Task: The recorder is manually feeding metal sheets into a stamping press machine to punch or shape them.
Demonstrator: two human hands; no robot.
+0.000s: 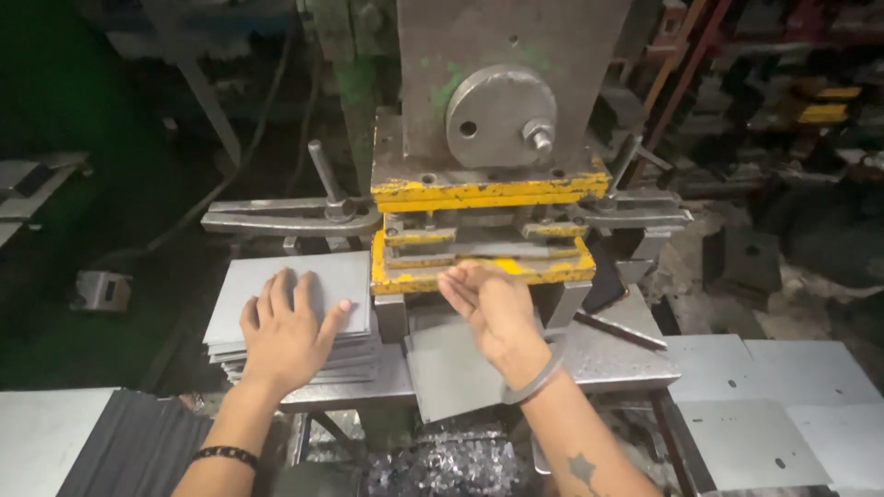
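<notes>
A stack of flat grey sheet-metal plates (276, 285) lies left of the press die, edges slightly fanned. A single grey metal plate (451, 373) lies flat below the die, its near edge overhanging the counter (617, 354).

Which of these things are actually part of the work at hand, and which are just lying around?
In use:
- left hand flat on the stack of grey sheets
- right hand at the yellow press die
- loose sheet under it

Lying about:
- punched plates at right
- metal scraps below
- small box on the floor
</notes>
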